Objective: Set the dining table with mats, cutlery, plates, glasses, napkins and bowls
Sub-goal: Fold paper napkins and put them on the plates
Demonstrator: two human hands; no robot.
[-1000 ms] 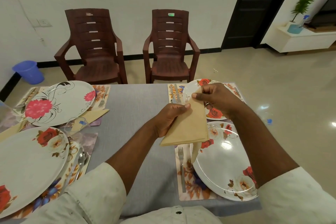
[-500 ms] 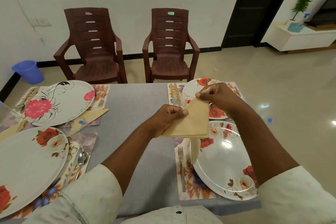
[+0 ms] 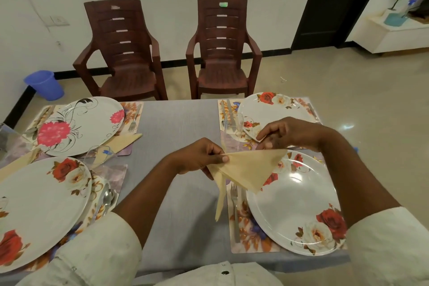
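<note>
The napkin (image 3: 249, 168) looks like matt beige paper, creased. The plate (image 3: 292, 204) near it is glossy white with light spots. The fork (image 3: 235, 211) is shiny metal. The counter (image 3: 176, 132) has a matt grey woven cloth. The chairs (image 3: 220, 49) look like brown plastic.

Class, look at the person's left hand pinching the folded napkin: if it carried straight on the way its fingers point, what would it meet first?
The left hand points right, along the napkin it pinches. Going straight on, it would probably meet the right hand at the napkin's far corner first; depth is unclear, so it might instead pass over the near right plate.
</note>
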